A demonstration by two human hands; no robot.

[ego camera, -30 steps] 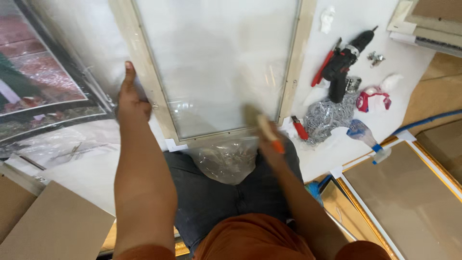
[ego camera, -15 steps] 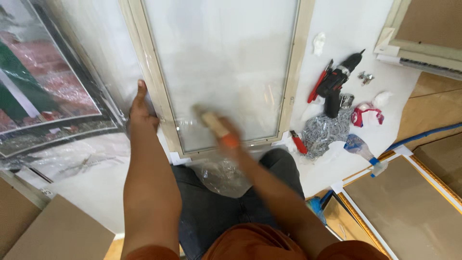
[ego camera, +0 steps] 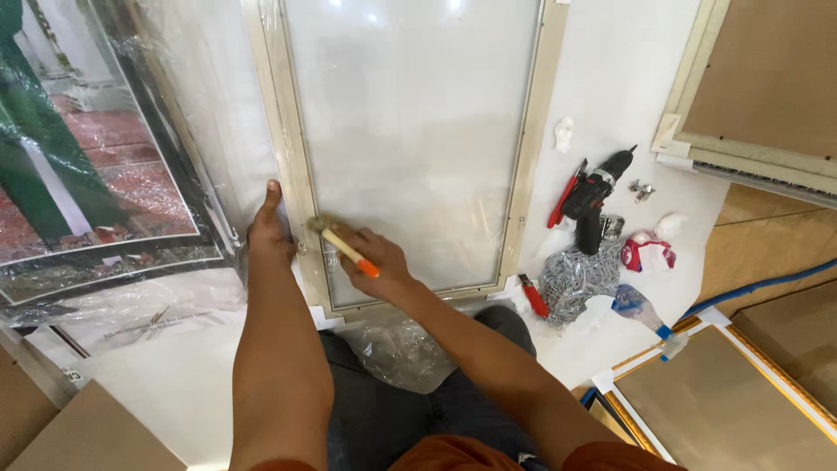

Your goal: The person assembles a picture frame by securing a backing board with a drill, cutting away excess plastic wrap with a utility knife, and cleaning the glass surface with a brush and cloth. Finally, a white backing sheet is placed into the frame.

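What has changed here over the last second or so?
The right hand swept its brush leftward across the glass, from the frame's lower right corner to its left rail. The left hand stayed pressed on the frame's left edge. The drill and other tools on the white sheet did not move.

Framed glass panel in the middle of the floor sheet, tools to its right

The glass panel (ego camera: pixel 410 131) lies on the floor sheet (ego camera: pixel 628 78); a wrapped picture (ego camera: pixel 78 174) lies along its left edge. Right of the panel lie a screwdriver (ego camera: pixel 565 194), a drill (ego camera: pixel 597 196) and a chain pile (ego camera: pixel 575 279). Another frame (ego camera: pixel 697 105) sits at the sheet's far right corner.
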